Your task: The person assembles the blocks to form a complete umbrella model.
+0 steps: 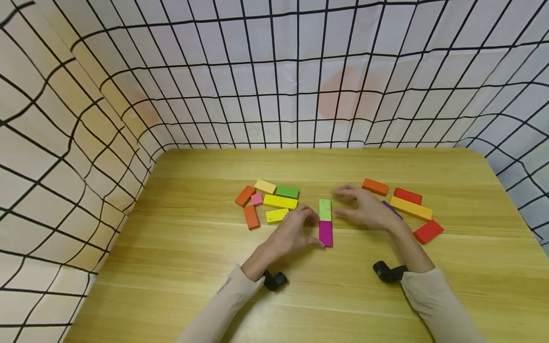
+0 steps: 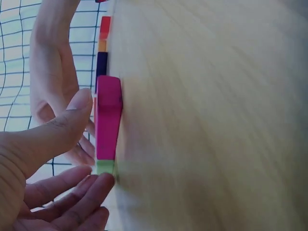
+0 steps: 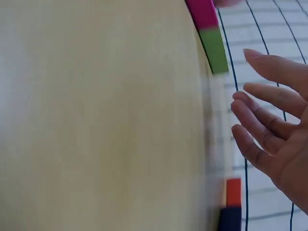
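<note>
A light green block (image 1: 325,210) and a magenta block (image 1: 326,234) lie end to end in one line on the table. My left hand (image 1: 295,231) is at their left side, its thumb tip by the near end of the magenta block and its fingers beside the green one. Thumb and fingers stand spread apart in the left wrist view, the fingertips (image 2: 107,183) right by the green block. To the right of the pair, my right hand (image 3: 279,115) holds nothing, its fingers apart and loosely bent, short of the green block.
Left of the pair sit several blocks, among them a long yellow block (image 1: 280,201), a green block (image 1: 287,192) and a pink block (image 1: 257,199). On the right lie a long orange-yellow block (image 1: 411,208), red blocks and a purple block (image 1: 392,209). Black grid netting (image 1: 296,90) surrounds the table.
</note>
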Tool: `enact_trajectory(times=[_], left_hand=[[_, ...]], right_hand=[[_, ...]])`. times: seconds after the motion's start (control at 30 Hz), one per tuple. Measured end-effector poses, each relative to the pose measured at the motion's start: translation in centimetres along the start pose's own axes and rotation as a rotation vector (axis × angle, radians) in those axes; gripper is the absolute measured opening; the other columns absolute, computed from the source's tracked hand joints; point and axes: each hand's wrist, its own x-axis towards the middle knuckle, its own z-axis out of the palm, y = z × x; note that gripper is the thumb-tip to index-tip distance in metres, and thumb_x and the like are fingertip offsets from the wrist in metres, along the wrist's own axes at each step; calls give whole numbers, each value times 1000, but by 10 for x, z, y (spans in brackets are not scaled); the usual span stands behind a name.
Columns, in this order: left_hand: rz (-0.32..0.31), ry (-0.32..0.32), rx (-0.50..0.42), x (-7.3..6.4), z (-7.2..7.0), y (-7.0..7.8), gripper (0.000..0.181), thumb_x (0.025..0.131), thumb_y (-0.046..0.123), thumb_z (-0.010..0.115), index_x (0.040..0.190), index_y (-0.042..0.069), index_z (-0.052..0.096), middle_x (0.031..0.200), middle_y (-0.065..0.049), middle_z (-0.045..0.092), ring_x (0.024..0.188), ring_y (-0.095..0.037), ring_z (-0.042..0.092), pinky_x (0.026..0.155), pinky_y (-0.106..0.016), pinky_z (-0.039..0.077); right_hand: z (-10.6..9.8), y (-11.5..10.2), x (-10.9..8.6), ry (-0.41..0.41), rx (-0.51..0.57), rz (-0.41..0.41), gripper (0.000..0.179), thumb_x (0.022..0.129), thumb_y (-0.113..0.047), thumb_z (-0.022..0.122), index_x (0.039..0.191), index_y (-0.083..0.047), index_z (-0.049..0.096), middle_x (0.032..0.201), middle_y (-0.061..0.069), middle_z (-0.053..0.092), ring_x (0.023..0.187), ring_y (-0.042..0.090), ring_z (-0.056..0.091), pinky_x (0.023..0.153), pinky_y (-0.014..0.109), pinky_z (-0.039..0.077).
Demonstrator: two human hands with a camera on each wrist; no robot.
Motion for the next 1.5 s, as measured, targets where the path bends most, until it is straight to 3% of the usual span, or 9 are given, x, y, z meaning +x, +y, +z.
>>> enact_trajectory(times=[0.1,0.23,0.33,0.5,0.67,0.77,1.03,1.27,1.5], left_hand=[[10,-26,39,0,-1,-2,69,74,28,95,130,2,66,139,-11,61,128,-25,61,114,-38,48],[51,-100,58,0,-2,-5,84,76,29,93,147,3,56,165,-10,40,151,-27,43,125,-42,37],[78,-141,46,0,-3,-7,85,80,28,90,151,3,51,171,-8,30,157,-25,33,128,-43,31],[102,-168,54,0,-3,-11,83,85,29,86,153,3,48,171,-7,27,160,-25,25,129,-50,28],[123,-185,66,1,-3,-12,83,85,30,86,154,4,47,171,-7,27,161,-26,22,129,-54,25],[123,-191,75,1,-3,-11,82,86,31,85,154,5,47,171,-6,28,161,-25,23,130,-54,23],[100,-209,84,2,-5,-7,79,89,32,83,155,5,46,171,-5,29,160,-23,24,130,-52,22],[93,-209,111,3,-4,-6,78,90,31,82,155,6,46,171,-5,29,159,-24,26,130,-53,23],[90,-208,131,2,-4,-6,79,91,32,81,156,6,45,171,-4,28,158,-22,29,130,-52,24]], right_hand=[[-11,5,-3,54,2,47,52,98,-22,73,144,-3,58,144,17,55,133,44,54,108,64,47],[-24,14,-8,112,-24,85,55,99,-24,72,146,-2,55,145,20,53,135,46,50,110,66,43],[-34,23,-12,163,-46,104,56,100,-25,70,147,0,54,149,23,50,139,49,45,111,69,39],[-46,36,-19,226,-79,138,51,104,-20,63,148,3,51,153,28,44,138,54,42,104,68,43],[-49,42,-20,218,-97,194,50,105,-20,61,149,2,51,154,29,43,128,52,49,89,51,51],[-49,43,-20,207,-104,205,48,105,-20,61,149,0,53,153,29,45,120,47,53,78,35,46],[-45,42,-19,185,-88,161,41,102,-8,64,141,1,61,141,28,55,115,49,64,72,18,51],[-41,34,-17,150,-88,146,47,98,-17,72,140,3,61,132,28,60,112,48,67,87,47,61],[-41,31,-17,61,-69,127,71,93,-17,79,152,5,46,152,29,45,134,51,52,109,65,45]])
